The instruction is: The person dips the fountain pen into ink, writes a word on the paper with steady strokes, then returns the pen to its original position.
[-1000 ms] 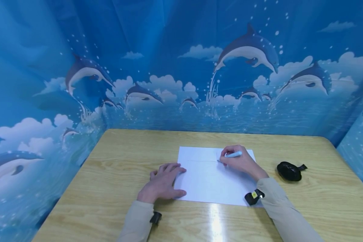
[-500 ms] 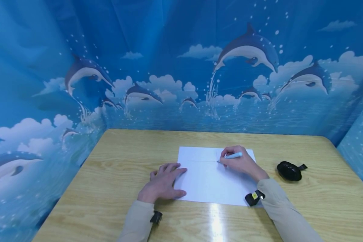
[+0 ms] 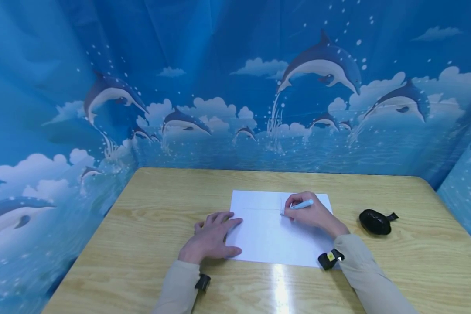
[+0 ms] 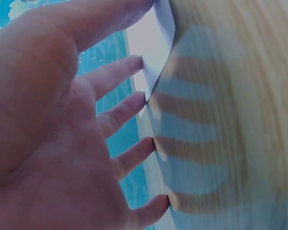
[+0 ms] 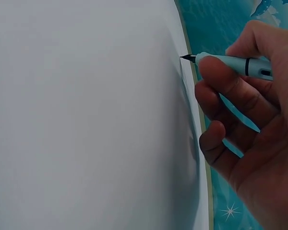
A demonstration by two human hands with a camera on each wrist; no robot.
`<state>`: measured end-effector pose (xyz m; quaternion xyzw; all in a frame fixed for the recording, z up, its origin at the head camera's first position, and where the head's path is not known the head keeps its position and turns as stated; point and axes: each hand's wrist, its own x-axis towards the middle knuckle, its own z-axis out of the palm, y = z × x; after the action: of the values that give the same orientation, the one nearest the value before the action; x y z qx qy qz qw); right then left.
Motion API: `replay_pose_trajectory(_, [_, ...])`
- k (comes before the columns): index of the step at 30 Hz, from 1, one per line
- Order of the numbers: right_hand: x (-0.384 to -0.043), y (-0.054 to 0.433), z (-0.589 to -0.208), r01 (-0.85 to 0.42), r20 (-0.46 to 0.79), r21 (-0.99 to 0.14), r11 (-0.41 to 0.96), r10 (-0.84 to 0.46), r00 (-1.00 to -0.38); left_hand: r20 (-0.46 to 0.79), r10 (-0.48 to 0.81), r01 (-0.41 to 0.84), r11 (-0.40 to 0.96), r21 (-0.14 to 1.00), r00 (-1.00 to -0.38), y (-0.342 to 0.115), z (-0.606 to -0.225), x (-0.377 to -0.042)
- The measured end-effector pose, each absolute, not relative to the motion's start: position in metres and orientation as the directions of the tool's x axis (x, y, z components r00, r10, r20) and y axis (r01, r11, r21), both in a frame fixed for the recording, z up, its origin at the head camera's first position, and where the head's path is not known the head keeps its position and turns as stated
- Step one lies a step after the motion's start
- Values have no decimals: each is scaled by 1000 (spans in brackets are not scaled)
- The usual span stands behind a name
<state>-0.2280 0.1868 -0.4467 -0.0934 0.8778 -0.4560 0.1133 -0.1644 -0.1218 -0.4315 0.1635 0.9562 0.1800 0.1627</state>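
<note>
A white sheet of paper (image 3: 259, 235) lies on the wooden table, with a faint horizontal line and a short vertical one in its upper part. My right hand (image 3: 312, 213) pinches a light blue fountain pen (image 3: 302, 204) above the sheet's upper right area. In the right wrist view the dark nib (image 5: 187, 57) meets the paper. My left hand (image 3: 212, 237) rests at the sheet's left edge with its fingers spread. The left wrist view shows the thumb and some fingertips (image 4: 134, 62) on the paper, the others on the bare wood.
On the table (image 3: 172, 196), right of the sheet, lies a glossy black object (image 3: 376, 222) with a short strap. A black wrist device (image 3: 327, 260) hangs by the right cuff over the paper's corner. Behind the table stands a blue dolphin-print curtain (image 3: 227, 87).
My right hand has moved slightly toward me with the pen, its tip now just below the horizontal line. The left hand and the paper stay in place.
</note>
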Motion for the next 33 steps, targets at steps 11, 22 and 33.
replay_pose_trajectory(11, [-225, 187, -448, -108, -104, -825, 555, -336, -936, -241, 378, 265, 879, 397, -894, -121, -430, -163])
replay_pose_trajectory(22, [-221, 185, -448, -130, -94, -822, 555, -357, -929, -247, 378, 265, 881, 392, -892, -121, -430, -164])
replay_pose_trajectory(33, [-218, 184, -449, -156, -84, -823, 547, -389, -917, -243, 383, 276, 883, 379, -891, -121, -430, -163])
